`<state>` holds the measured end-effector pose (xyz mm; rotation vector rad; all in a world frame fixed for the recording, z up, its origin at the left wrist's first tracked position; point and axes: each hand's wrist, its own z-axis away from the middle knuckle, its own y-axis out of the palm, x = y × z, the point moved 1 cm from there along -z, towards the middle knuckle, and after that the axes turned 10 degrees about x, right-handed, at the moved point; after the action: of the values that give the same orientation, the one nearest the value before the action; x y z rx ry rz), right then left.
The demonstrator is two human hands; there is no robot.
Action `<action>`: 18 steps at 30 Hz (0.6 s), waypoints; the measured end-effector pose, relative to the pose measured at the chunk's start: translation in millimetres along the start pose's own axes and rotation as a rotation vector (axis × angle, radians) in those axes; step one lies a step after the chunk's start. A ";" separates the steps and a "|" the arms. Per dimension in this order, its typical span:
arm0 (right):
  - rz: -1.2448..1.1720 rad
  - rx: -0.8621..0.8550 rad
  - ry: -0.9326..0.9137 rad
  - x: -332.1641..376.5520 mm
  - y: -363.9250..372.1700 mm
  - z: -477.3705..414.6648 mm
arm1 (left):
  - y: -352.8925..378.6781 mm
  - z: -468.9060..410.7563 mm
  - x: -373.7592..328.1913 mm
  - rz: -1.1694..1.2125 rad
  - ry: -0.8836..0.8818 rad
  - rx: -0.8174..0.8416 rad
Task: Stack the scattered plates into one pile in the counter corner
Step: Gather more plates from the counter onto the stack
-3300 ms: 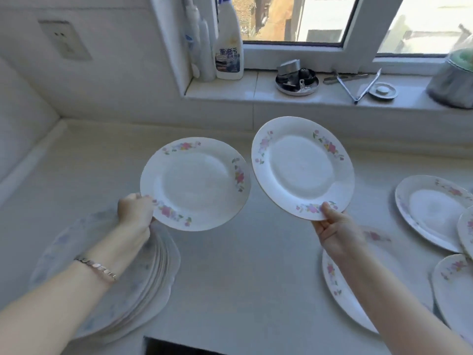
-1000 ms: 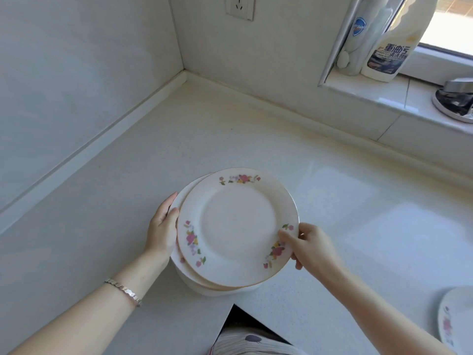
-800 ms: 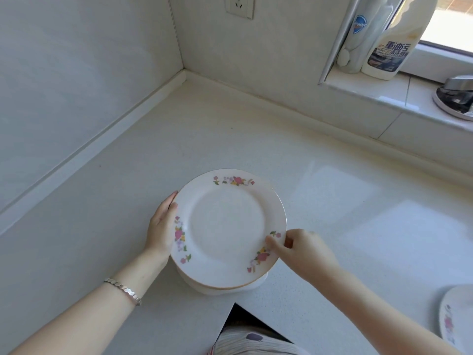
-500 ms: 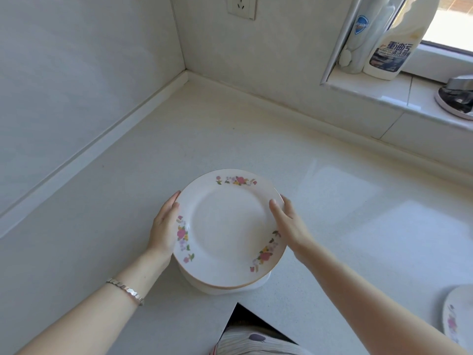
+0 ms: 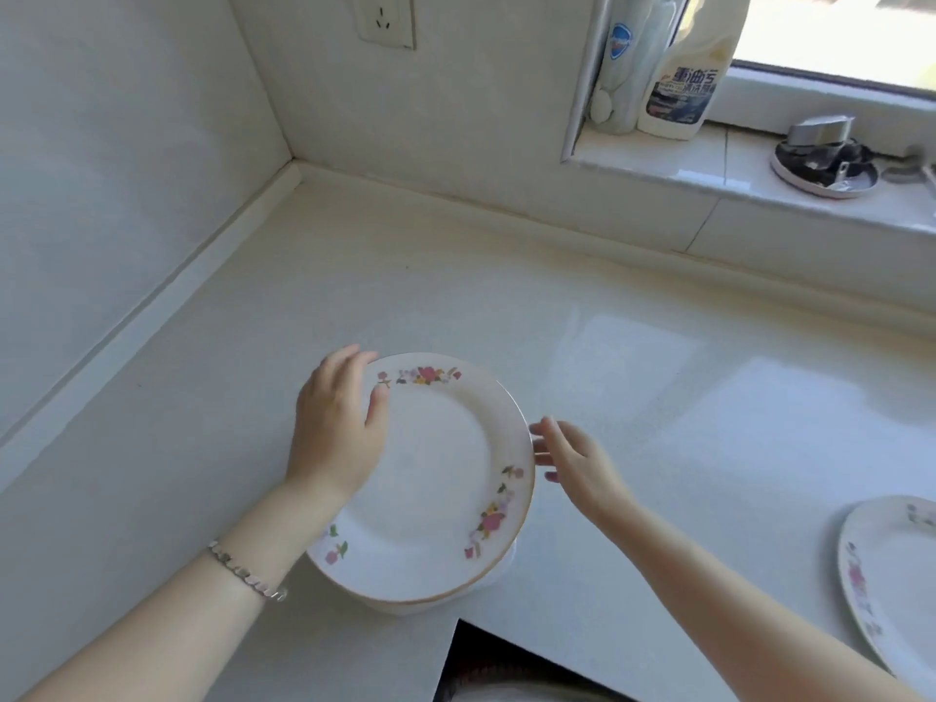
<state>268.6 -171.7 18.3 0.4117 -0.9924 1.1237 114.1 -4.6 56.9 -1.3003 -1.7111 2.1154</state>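
Note:
A pile of white plates with pink flower rims (image 5: 435, 478) stands on the white counter (image 5: 354, 276), near its front edge and short of the corner. My left hand (image 5: 337, 428) lies over the pile's left rim, fingers spread, thumb on the top plate. My right hand (image 5: 572, 456) hovers open just off the right rim, not touching it. Another flowered plate (image 5: 891, 575) lies alone at the far right, cut off by the frame edge.
Walls meet at the counter corner (image 5: 294, 164) at the back left. The window sill (image 5: 759, 169) holds a cleaner bottle (image 5: 684, 83) and a round metal dish (image 5: 825, 167). A dark gap (image 5: 486, 661) opens at the counter's front edge.
My right hand has let go of the top plate's rim and pulled slightly right. My left hand has slid from the pile's side up onto the top plate. The pile has stayed put.

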 end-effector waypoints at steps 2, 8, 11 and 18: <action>0.074 -0.043 0.051 -16.8 -22.5 13.4 | 13.3 -10.4 -36.1 0.041 0.183 0.085; 0.098 -0.205 0.160 -70.3 -105.4 65.0 | 78.7 -16.9 -153.3 -0.076 0.351 0.565; -0.061 -0.328 0.171 -99.7 -157.3 98.6 | 130.7 -8.8 -206.3 -0.173 0.354 0.783; -0.323 -0.526 0.266 -193.4 -281.3 188.4 | 267.3 41.5 -302.7 -0.088 0.057 1.119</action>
<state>417.4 -532.0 11.5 -0.0082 -0.9047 0.5756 381.0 -303.2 -9.3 -0.8544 -0.3248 2.3027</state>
